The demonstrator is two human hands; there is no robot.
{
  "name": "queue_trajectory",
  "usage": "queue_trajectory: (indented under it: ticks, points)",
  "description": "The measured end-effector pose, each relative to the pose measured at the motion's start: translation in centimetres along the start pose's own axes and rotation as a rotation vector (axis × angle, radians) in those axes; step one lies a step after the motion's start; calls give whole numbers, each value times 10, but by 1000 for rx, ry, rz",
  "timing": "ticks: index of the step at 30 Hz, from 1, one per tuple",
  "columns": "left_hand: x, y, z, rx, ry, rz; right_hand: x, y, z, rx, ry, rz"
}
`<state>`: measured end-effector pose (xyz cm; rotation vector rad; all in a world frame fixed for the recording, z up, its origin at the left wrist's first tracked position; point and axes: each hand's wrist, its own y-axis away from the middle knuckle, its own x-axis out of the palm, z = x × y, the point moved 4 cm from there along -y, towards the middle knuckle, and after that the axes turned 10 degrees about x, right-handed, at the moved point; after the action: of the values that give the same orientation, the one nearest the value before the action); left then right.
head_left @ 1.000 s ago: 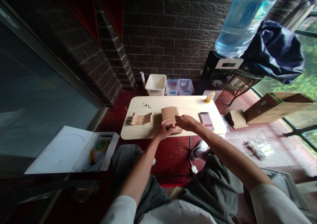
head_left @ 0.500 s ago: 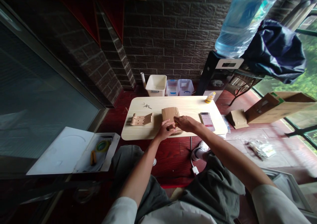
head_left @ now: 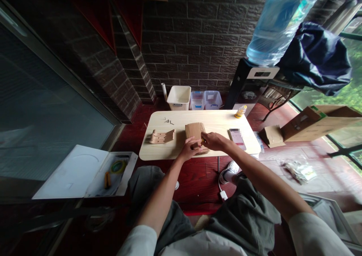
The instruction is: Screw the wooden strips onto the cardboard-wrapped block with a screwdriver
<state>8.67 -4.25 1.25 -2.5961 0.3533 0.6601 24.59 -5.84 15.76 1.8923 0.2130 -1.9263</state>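
A brown wooden piece [head_left: 194, 130] lies at the middle of the pale table, near its front edge. My left hand [head_left: 189, 148] is closed on the near part of this piece. Just to the right, my right hand [head_left: 211, 140] is wrapped round a small tool with some yellow on it, its tip hidden between the hands. Left of the hands rests a group of joined wooden strips [head_left: 162, 136] with dark holes. Several small screws [head_left: 169, 121] are scattered behind them.
On the table [head_left: 147, 150], a phone [head_left: 237, 138] lies at the right and a yellow-capped bottle [head_left: 241, 111] stands at the back right. Bins [head_left: 179, 96] stand behind the table. An open white box [head_left: 127, 173] is at the left, a water dispenser [head_left: 240, 83] at the back right.
My right hand has turned slightly around the tool and shifted a little to the right. My left hand keeps its place on the wooden piece.
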Motion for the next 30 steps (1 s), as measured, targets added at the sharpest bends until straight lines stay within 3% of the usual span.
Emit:
queue_trajectory:
  ticks: [5,17,25,30]
  points:
    - [0,0,2,-11,-6,-19,-2,-2,1,-47,-6,23]
    - [-2,0,-7,29,-11,22,6,-2,4,57,4,-9]
    - [0,-1,-3,10,-11,-15,-1,2,4,-53,-67,-10]
    - [0,0,-6,15,-4,-9,6,-6,1,-32,-48,-4]
